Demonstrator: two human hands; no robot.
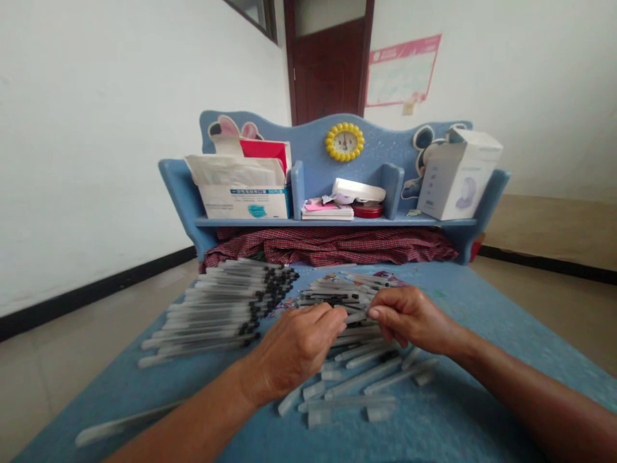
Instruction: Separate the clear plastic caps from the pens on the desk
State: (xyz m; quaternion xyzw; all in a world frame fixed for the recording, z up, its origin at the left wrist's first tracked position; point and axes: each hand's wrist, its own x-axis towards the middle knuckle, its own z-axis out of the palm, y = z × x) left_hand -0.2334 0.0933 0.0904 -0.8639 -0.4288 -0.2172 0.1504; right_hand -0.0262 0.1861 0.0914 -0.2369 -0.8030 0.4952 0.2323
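Over a loose pile of pen parts, my left hand is closed in a pinch, its fingertips near the middle. My right hand faces it from the other side, also pinched, a short gap away. Whatever sits in either pinch is too small and blurred to make out. Beneath and around them lie clear pen barrels, short translucent caps and thin black pieces. Left of my left hand, assembled-looking pens with frosted bodies and black ends lie in a dense stack.
A lone frosted pen lies by my left forearm on the blue tabletop. Behind, a blue shelf carries a mask box, a white box and small items. Checked cloth is bunched below the shelf.
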